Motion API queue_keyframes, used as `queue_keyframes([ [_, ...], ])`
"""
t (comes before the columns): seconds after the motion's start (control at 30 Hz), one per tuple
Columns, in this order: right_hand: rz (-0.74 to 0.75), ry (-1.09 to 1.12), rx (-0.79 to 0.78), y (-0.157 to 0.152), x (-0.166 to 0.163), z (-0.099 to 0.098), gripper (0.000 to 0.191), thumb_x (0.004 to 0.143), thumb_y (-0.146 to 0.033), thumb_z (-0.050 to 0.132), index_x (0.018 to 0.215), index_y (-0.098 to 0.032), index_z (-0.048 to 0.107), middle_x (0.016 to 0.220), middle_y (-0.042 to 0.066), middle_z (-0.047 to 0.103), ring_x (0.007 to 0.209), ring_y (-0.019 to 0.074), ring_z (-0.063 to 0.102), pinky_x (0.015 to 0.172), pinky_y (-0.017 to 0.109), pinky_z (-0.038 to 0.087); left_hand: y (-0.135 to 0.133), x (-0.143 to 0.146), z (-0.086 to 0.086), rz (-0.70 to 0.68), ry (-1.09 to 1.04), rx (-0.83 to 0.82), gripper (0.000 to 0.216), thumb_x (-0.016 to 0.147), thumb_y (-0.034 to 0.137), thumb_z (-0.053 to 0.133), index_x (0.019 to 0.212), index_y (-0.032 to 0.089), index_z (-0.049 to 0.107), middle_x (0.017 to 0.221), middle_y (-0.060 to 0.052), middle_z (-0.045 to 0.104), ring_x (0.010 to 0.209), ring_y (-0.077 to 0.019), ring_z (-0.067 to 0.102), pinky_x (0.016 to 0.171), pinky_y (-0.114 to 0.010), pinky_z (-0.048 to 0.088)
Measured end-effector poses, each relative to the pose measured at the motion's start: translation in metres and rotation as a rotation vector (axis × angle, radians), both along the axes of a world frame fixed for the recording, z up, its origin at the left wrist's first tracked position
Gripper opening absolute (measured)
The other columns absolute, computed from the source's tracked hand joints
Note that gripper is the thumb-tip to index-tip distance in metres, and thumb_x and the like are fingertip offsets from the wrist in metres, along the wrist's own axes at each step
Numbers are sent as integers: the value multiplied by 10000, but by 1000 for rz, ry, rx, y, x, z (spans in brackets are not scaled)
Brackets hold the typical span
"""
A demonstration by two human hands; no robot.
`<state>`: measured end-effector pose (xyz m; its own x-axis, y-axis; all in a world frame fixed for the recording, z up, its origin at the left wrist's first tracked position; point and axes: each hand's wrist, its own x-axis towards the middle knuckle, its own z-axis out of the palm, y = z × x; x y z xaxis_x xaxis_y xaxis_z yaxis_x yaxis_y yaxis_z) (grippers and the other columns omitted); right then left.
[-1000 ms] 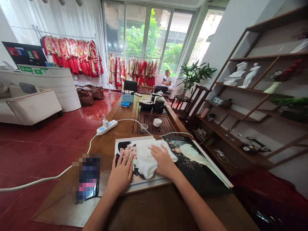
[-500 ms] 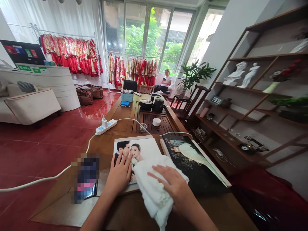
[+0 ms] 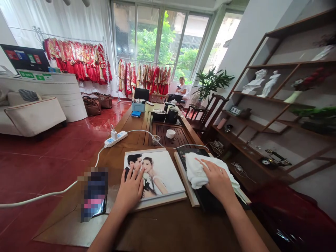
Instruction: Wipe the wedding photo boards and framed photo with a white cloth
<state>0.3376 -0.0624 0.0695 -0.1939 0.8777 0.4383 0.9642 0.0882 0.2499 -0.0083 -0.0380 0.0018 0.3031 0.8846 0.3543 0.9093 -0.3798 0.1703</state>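
Note:
Two framed wedding photos lie side by side on a wooden table (image 3: 162, 227). My left hand (image 3: 131, 189) rests flat with spread fingers on the lower left part of the white-background portrait (image 3: 157, 173). My right hand (image 3: 217, 180) presses a white cloth (image 3: 195, 169) onto the darker photo (image 3: 207, 199) to the right, fingers spread over the cloth. The cloth covers most of that photo's upper part.
A blurred phone (image 3: 94, 194) lies left of the portrait. A white power strip (image 3: 115, 138) with its cord, a tea tray (image 3: 169, 134) with a cup and kettles sit farther up the table. Wooden shelves (image 3: 262, 115) stand at right. A person (image 3: 180, 90) sits by the window.
My right hand carried the white cloth off the left portrait, down toward me, then right onto the dark photo. My left hand stayed on the portrait.

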Motion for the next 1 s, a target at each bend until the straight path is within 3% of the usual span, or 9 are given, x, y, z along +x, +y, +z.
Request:
queue_keyframes([
  [0.23, -23, 22, 6, 8, 18, -36, 659, 727, -107, 439, 1380, -187, 401, 1328, 110, 527, 1195, 270, 475, 946, 431, 381, 2, 0, -1, -4, 14, -1, 481, 938, 295, 335, 1415, 303, 397, 1492, -4, 382, 1401, -269, 284, 1117, -531, 234],
  [0.43, 24, 66, -14, 3, 17, -46, 740, 699, -245, 487, 1409, -142, 302, 1401, 152, 445, 1293, 301, 385, 1044, 478, 287, 0, 0, 0, -8, 23, -2, 484, 942, 289, 320, 1421, 295, 389, 1516, 6, 333, 1417, -267, 245, 1128, -532, 207],
  [0.57, 71, 87, -38, -5, 15, -41, 793, 753, -313, 477, 1473, -176, 174, 1495, 128, 328, 1364, 307, 289, 1081, 520, 219, 0, 0, 1, -4, 3, -1, 479, 938, 292, 333, 1411, 306, 403, 1506, 5, 355, 1416, -262, 249, 1133, -524, 205],
  [0.73, 92, 132, -16, -14, -6, -17, 838, 800, -372, 460, 1513, -202, 54, 1549, 117, 206, 1397, 326, 218, 1095, 572, 145, 0, 0, 5, 2, -42, 5, 454, 931, 295, 359, 1375, 309, 455, 1476, -5, 413, 1392, -241, 307, 1128, -487, 240],
  [0.87, 158, 141, -37, -20, -51, 3, 887, 775, -394, 509, 1520, -225, 60, 1569, 96, 129, 1413, 351, 147, 1109, 596, 61, -3, 0, 8, 42, -71, 11, 426, 927, 322, 376, 1329, 270, 503, 1439, -44, 459, 1349, -243, 368, 1118, -481, 257],
  [1.0, 344, 161, -231, -24, -107, 3, 886, 755, -445, 558, 1516, -264, 143, 1571, 71, 132, 1409, 369, 143, 1120, 588, 11, -8, 2, 12, 137, -108, 19, 437, 908, 358, 414, 1314, 227, 506, 1390, -107, 478, 1269, -272, 438, 1048, -475, 346],
])
